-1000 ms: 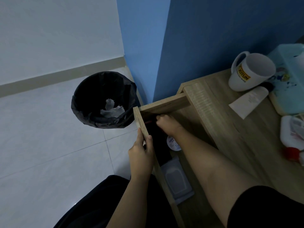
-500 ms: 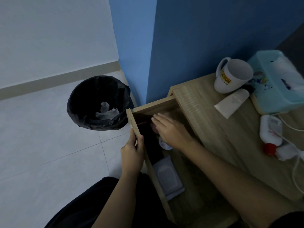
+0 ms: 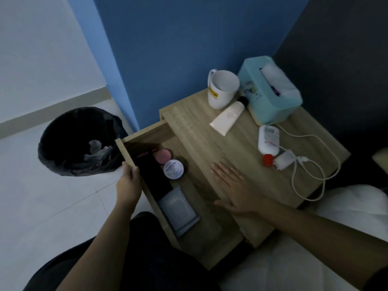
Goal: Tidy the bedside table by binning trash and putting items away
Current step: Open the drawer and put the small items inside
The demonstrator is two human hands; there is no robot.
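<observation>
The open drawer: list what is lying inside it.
In the drawer: a pink round compact, a white round tin, a flat wipes pack and a long dark item I cannot identify. The tabletop covers the drawer's back.

The right hand (image 3: 235, 190) is out of the drawer (image 3: 147, 135) now and lies flat, fingers spread, on the bedside table (image 3: 241, 148) top near its front edge. With the hand gone, a pink round tin (image 3: 162, 155) and a white round tin (image 3: 173, 169) show side by side in the drawer's far end.
</observation>
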